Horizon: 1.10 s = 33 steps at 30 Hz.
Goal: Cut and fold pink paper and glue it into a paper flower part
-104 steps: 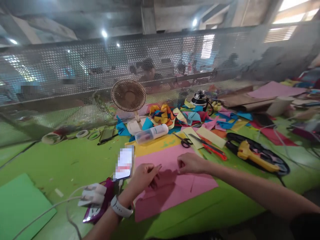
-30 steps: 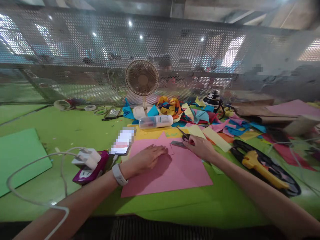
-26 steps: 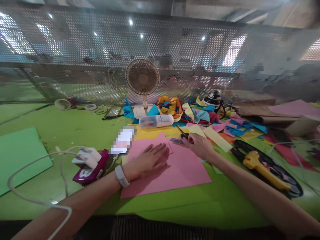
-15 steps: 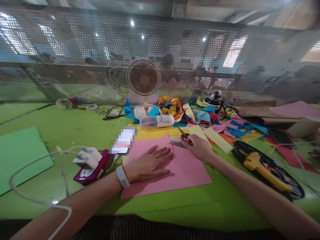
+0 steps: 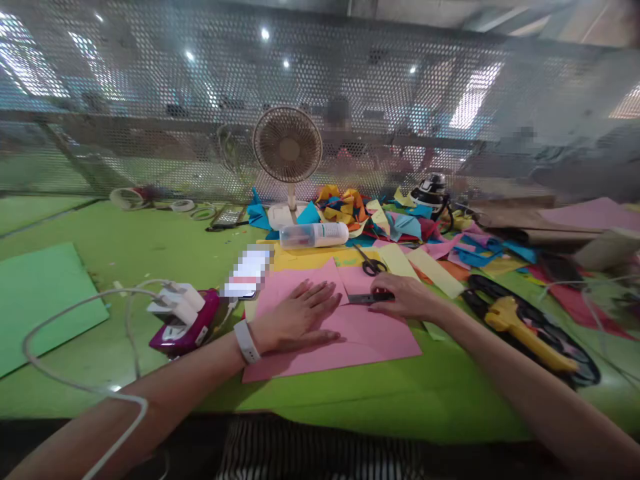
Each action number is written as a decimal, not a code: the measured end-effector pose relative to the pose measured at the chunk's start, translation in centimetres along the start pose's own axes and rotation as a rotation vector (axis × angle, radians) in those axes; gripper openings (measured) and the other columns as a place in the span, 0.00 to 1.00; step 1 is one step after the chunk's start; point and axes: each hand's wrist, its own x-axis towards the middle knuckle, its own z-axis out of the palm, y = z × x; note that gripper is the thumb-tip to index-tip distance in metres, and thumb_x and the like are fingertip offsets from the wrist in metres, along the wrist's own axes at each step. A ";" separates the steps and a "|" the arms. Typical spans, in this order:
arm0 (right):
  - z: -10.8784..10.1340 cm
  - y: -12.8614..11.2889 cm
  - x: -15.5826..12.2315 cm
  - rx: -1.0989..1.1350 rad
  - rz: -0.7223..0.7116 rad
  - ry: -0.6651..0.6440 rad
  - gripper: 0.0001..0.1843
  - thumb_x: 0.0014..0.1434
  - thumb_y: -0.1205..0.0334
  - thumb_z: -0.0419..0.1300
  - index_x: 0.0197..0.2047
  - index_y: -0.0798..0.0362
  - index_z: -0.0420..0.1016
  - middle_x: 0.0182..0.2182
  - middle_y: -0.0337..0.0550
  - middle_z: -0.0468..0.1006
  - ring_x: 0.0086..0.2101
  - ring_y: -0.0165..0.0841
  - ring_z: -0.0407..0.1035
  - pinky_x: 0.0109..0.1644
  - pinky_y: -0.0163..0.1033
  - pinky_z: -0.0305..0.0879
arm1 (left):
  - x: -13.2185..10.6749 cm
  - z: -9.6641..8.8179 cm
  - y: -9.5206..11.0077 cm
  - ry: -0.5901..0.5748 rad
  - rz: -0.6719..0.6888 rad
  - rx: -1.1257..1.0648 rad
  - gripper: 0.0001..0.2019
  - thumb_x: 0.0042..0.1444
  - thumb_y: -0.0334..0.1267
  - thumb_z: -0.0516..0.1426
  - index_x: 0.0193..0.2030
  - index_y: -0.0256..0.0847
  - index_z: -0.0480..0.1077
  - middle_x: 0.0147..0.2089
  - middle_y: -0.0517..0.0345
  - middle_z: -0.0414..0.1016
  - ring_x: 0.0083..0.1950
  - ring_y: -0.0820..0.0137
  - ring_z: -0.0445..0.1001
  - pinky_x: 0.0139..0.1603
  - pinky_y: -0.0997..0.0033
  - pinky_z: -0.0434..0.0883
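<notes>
A large pink paper sheet (image 5: 370,337) lies on the green table in front of me. My left hand (image 5: 297,317), with a white wristband, rests flat on it with the fingers stretched out and holds nothing. To its right, my right hand (image 5: 406,298) is closed on a narrow dark cutter-like tool (image 5: 364,298) that lies across the sheet's upper part and points left toward my left fingertips. Black-handled scissors (image 5: 371,266) lie just beyond the sheet, untouched.
A small desk fan (image 5: 287,148) and a clear bottle (image 5: 314,235) on its side stand behind the sheet, beside a heap of coloured paper scraps (image 5: 395,227). A phone (image 5: 247,277), a purple charger block (image 5: 186,323) with cables and a green sheet (image 5: 35,303) lie left. A yellow glue gun (image 5: 523,328) lies right.
My right hand has drawn the dark tool back from beside the scissors onto the pink sheet, toward me. My left hand has stayed flat on the paper, shifting only slightly.
</notes>
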 end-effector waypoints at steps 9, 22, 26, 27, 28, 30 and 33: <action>1.1 0.1 0.0 0.000 -0.040 0.095 0.14 0.59 0.48 0.57 0.39 0.50 0.72 0.37 0.43 0.72 0.39 0.36 0.68 0.40 0.38 0.62 | 0.2 -0.3 0.2 -0.042 -0.018 0.012 0.38 0.59 0.63 0.39 0.69 0.46 0.33 0.71 0.54 0.33 0.71 0.61 0.35 0.67 0.56 0.35; 1.0 -1.0 0.0 -0.015 -0.035 0.133 0.13 0.58 0.50 0.58 0.36 0.51 0.70 0.33 0.41 0.73 0.35 0.35 0.68 0.36 0.37 0.59 | 0.1 -0.2 0.1 -0.072 -0.055 -0.032 0.40 0.58 0.64 0.38 0.69 0.41 0.30 0.71 0.52 0.31 0.71 0.65 0.33 0.67 0.60 0.33; 1.1 -0.8 0.0 0.019 -0.069 0.141 0.11 0.58 0.52 0.59 0.35 0.51 0.71 0.32 0.41 0.73 0.35 0.34 0.68 0.37 0.36 0.60 | 0.1 -0.2 0.2 -0.067 -0.053 -0.031 0.39 0.59 0.63 0.37 0.69 0.41 0.30 0.71 0.54 0.31 0.71 0.65 0.33 0.67 0.59 0.33; 1.0 -0.7 0.0 0.029 -0.077 0.130 0.11 0.58 0.52 0.59 0.35 0.51 0.71 0.33 0.41 0.73 0.35 0.34 0.68 0.37 0.36 0.60 | 0.1 -0.2 0.2 -0.069 -0.055 -0.034 0.39 0.59 0.63 0.37 0.69 0.41 0.30 0.71 0.54 0.31 0.71 0.65 0.33 0.67 0.59 0.33; 1.0 -0.7 -0.1 0.038 -0.080 0.119 0.11 0.58 0.52 0.59 0.35 0.51 0.71 0.33 0.41 0.73 0.35 0.34 0.68 0.37 0.36 0.60 | 0.1 -0.2 0.2 -0.072 -0.058 -0.037 0.39 0.59 0.63 0.37 0.69 0.41 0.30 0.71 0.54 0.31 0.71 0.65 0.33 0.67 0.60 0.33; 0.9 -0.8 -0.1 0.048 -0.075 0.114 0.11 0.57 0.53 0.59 0.35 0.51 0.71 0.32 0.41 0.73 0.35 0.34 0.68 0.37 0.36 0.61 | 0.1 -0.2 0.3 -0.075 -0.064 -0.043 0.40 0.59 0.63 0.37 0.69 0.42 0.29 0.71 0.54 0.30 0.71 0.65 0.33 0.67 0.60 0.33; 1.1 -1.4 -0.1 0.054 -0.063 0.155 0.10 0.58 0.53 0.59 0.35 0.52 0.71 0.34 0.42 0.73 0.36 0.34 0.68 0.38 0.37 0.61 | 0.1 -0.2 0.3 -0.079 -0.068 -0.042 0.40 0.59 0.63 0.37 0.69 0.42 0.28 0.71 0.55 0.30 0.71 0.65 0.33 0.67 0.60 0.32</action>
